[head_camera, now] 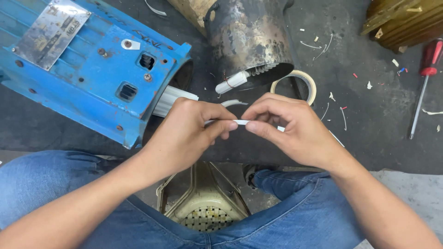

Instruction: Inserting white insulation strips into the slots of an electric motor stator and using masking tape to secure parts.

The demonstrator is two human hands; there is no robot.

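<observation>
White paper strip (241, 122): pinched taut between left hand (184, 138) and right hand (295, 133) fingers, above dark mat (369, 133) near edge, beside blue motor housing (92, 69).

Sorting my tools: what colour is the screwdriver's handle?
Red, on the screwdriver lying at the right edge of the head view.

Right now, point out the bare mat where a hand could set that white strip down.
Free: dark mat between the tape roll and the red screwdriver, though dotted with scraps. Also the narrow band below the blue motor housing. Crowded: the middle, where left hand and right hand pinch the white strip beside the rusty cylinder.
</observation>
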